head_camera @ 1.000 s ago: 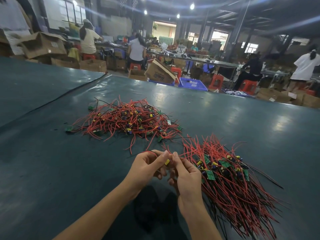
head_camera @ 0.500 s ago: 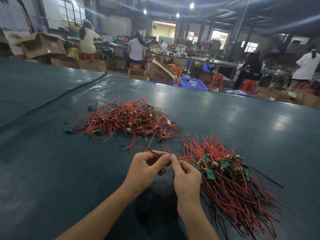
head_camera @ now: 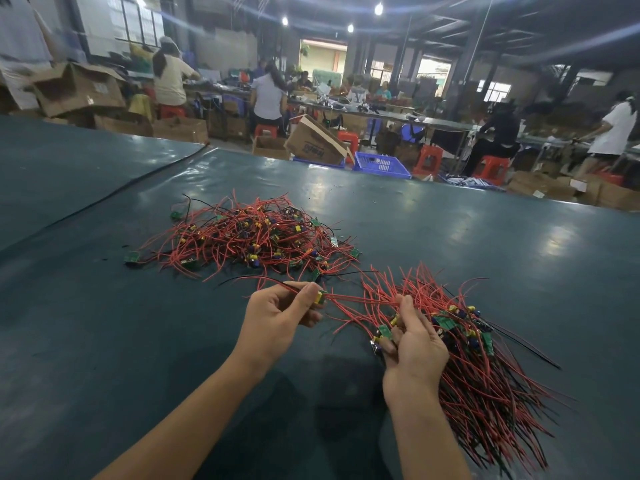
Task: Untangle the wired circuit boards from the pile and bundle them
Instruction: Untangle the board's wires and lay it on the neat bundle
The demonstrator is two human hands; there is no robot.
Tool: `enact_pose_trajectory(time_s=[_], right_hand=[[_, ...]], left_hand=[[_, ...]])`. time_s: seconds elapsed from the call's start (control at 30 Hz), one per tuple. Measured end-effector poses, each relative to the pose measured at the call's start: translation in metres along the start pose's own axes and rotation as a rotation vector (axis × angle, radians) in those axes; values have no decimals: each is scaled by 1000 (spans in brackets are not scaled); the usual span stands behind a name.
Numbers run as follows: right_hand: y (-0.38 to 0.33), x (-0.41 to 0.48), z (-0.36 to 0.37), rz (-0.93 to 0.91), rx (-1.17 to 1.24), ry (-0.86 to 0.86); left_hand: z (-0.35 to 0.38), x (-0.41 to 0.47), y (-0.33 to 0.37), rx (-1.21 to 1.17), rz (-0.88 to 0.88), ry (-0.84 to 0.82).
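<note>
Board (head_camera: pixel 320 296) was pinched in the left hand (head_camera: pixel 277 320), over the bench (head_camera: pixel 104 341) between pile (head_camera: pixel 249 237) and bundle (head_camera: pixel 485 368). The hands, joined a moment earlier, were parted, the right hand (head_camera: pixel 414 344) gripping the bundle; the board was judged freed.

Two heaps on your table (head_camera: pixel 104 341).
Your left hand (head_camera: pixel 277 317) pinches one wired board (head_camera: pixel 320 296); your right hand (head_camera: pixel 414 348) grips the bundle (head_camera: pixel 485 375) at its edge; the tangled pile (head_camera: pixel 249 237) lies beyond.
</note>
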State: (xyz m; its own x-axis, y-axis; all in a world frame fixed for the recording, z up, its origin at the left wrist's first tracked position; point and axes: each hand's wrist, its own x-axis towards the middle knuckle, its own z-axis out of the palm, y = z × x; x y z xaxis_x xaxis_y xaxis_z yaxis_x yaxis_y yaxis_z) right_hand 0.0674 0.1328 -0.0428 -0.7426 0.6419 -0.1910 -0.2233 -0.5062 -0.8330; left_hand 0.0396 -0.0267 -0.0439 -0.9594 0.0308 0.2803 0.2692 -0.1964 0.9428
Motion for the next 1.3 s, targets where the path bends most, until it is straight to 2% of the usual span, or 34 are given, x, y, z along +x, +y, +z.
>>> enact_pose_trajectory(time_s=[0.17, 0.37, 0.53, 0.67, 0.9, 1.03, 1.1, 1.23, 1.3], right_hand=[[10, -12, 6, -33, -91, -75], [28, -34, 17, -33, -348, -301], [23, -28, 16, -37, -378, -241], [19, -25, 15, 22, -251, -240], [-10, -1, -1, 70, -21, -113], [-31, 15, -22, 15, 76, 24], [-35, 19, -28, -8, 52, 42], [-22, 11, -17, -13, -33, -66], [-15, 6, -10, 1, -72, -130]], left_hand=[[2, -2, -4, -29, -54, 7], [6, -7, -6, 17, -57, -154], [5, -7, -9, 67, -33, -221], [7, -7, -11, 71, -29, -164], [-5, 3, -4, -38, -62, -67], [-35, 21, 9, -252, -93, 169], [-49, 27, 15, -285, -55, 220], [-35, 22, 9, -170, -61, 185], [-26, 17, 5, -241, -147, 94]])
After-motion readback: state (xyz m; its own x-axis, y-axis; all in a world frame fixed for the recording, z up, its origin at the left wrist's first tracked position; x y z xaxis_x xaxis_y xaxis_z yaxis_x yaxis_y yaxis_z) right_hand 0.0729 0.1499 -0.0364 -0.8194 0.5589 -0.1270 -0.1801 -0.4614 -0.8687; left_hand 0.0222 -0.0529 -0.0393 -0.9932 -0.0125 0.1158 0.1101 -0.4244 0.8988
